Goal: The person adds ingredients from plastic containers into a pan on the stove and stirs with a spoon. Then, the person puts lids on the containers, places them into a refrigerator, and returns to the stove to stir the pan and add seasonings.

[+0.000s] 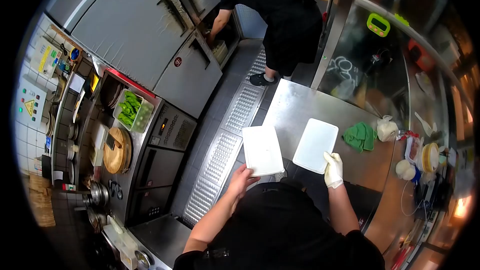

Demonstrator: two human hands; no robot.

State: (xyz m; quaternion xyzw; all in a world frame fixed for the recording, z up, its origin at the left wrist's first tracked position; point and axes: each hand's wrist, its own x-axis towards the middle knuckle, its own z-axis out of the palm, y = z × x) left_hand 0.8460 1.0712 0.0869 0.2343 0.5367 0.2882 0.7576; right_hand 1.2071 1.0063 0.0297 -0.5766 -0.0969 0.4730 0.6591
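Observation:
My bare left hand (pixel 242 179) grips the lower left corner of a white rectangular container or lid (pixel 263 150), which is held over the floor beside the steel table (pixel 281 110). On my right hand (pixel 333 170) is a white glove. Its fingers close on the lower right edge of a second white rectangular lid or container (pixel 316 145), above the table's front edge. The two white pieces are apart. To the right of the second piece, a crumpled green cloth (pixel 360 136) lies on the table.
A co-worker in black (pixel 277 10) bends into an open lower fridge compartment ahead. At the left, a counter holds a tub of green peppers (pixel 131 110) and a round wooden board (pixel 117 151). A white bag (pixel 386 129) sits right of the cloth. Metal grating (pixel 222 155) runs along the floor.

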